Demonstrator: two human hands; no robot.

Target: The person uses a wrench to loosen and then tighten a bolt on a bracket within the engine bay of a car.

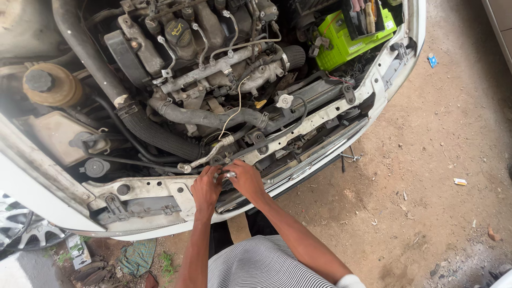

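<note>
Nearest, striped shirt (256,264) at the bottom edge, both forearms reaching up from it to the car's front. Left hand (206,186) and right hand (247,180) close together, touching at the fingertips, over the white front crossmember (160,194) just behind the bumper edge. Between them a small shiny metal piece (230,174), pinched by the right fingers (234,169); left fingers (214,172) curled and pressed against the same spot, though exact grip there cannot be told. Just beyond the hands, a thin metal pipe (213,152) and a ribbed black hose (154,136) running up to the left. Farther in, the grey engine (213,69) with its yellow-marked oil cap (178,29), a white radiator cap (284,100) to the right. On the left, a brownish round reservoir (50,84) above a dirty pale tank (56,136). At the far right corner of the bay, a bright green battery (346,40). Off to the right, brown dirt ground (426,160) with scattered litter. Lower left, a green rag (137,257) lying on the ground beside a wheel (24,234)
</note>
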